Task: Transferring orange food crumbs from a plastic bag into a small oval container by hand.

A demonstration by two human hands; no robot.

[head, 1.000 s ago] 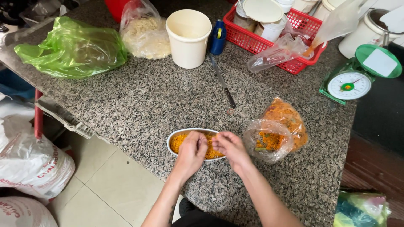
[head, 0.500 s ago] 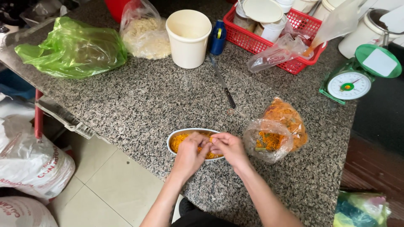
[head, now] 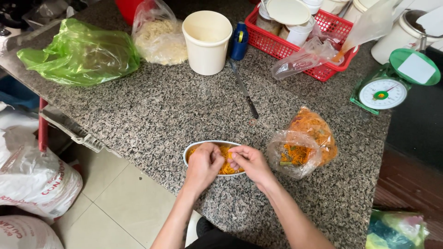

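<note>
— How is this step best handled?

— The orange shredded food (head: 226, 162) is best pinched lightly and spread evenly, kept inside the oval tray (head: 194, 148).

— And the grips?

— The left hand (head: 203, 163) is curled over the food; the right hand (head: 249, 160) is narrowed to a pinch on some strands.

— Where is the tray?

— At the near edge of the granite desk (head: 161, 110), beside a clear bag (head: 302, 145) of the same glossy orange shreds.

Bare granite counter (head: 161, 110) lies open beyond the tray (head: 194, 148); a knife (head: 244, 91) and food bag (head: 302, 143) block the right.
</note>
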